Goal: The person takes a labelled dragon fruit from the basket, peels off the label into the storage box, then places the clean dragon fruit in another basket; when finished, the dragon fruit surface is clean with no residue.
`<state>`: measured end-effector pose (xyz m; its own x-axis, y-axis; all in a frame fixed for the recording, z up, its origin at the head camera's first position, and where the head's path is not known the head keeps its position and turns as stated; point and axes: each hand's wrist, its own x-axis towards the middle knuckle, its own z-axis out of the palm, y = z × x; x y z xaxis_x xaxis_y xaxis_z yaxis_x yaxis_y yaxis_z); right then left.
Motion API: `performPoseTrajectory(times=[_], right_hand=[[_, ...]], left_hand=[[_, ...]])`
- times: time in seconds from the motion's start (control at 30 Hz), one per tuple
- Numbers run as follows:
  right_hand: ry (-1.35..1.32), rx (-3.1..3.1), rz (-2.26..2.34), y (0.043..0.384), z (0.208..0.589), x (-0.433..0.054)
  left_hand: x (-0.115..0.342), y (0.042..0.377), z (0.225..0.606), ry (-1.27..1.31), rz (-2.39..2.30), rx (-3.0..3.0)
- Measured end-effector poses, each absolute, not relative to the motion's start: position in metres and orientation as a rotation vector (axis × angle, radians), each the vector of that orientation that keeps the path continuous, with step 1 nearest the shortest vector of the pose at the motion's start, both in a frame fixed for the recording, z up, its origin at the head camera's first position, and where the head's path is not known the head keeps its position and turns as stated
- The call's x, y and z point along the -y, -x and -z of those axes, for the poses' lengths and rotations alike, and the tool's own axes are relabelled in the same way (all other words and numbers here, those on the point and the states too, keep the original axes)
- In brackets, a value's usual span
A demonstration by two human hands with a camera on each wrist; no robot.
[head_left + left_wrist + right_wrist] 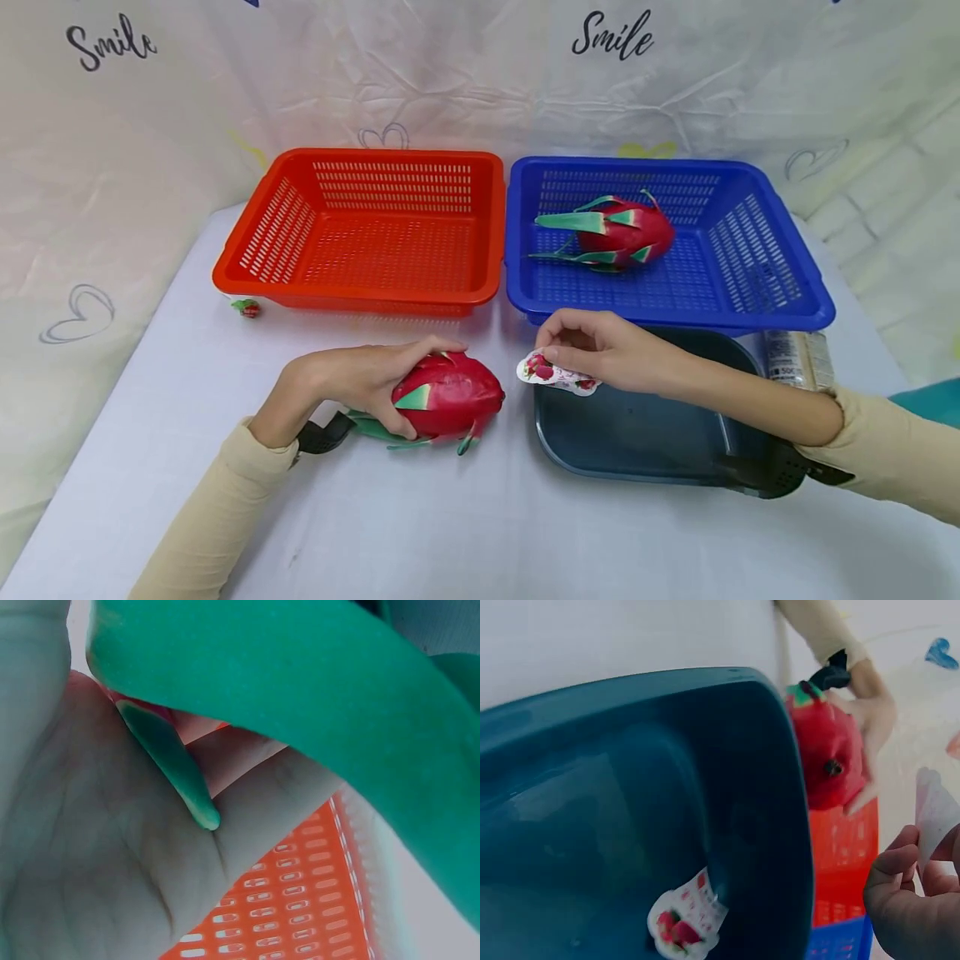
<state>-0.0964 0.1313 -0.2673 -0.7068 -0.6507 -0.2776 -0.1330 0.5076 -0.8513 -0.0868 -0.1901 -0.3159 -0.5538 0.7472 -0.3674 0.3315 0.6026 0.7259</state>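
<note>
My left hand (352, 379) grips a red dragon fruit (461, 396) with green leaf tips, over the white table. In the left wrist view, a broad green leaf (285, 675) crosses in front of the palm. My right hand (611, 354) pinches a white cut-out sticker (555, 373) printed with dragon fruits, above the left rim of a dark teal tray (630, 442). The right wrist view shows this sticker's pale back, bent between thumb and fingers. Inside the tray lies another dragon fruit sticker (684, 922), hidden from the head view.
A red basket (360, 296) stands at the back left. Beside it, a blue basket (712, 312) holds a second dragon fruit (630, 233). A small red-and-green piece (246, 307) lies by the red basket's front left corner. A printed packet (798, 358) sits behind the tray's right end.
</note>
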Motion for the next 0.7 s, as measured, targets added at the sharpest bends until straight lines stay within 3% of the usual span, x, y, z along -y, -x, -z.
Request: performPoseTrajectory(times=[0.27,0.53,0.7], right_hand=[[0.678,-2.201,1.17,0.094,0.268,-0.15],[1.01,-2.339,1.072,0.094,0.276,-0.171],[0.979,-2.363,1.042,0.094,0.286,-0.187]], left_hand=[[0.192,0.086,0.317,-0.903,-0.792,-2.17],[0.192,0.086,0.317,-0.912,-0.79,-2.171],[0.192,0.086,0.317,-0.922,-0.784,-2.178]])
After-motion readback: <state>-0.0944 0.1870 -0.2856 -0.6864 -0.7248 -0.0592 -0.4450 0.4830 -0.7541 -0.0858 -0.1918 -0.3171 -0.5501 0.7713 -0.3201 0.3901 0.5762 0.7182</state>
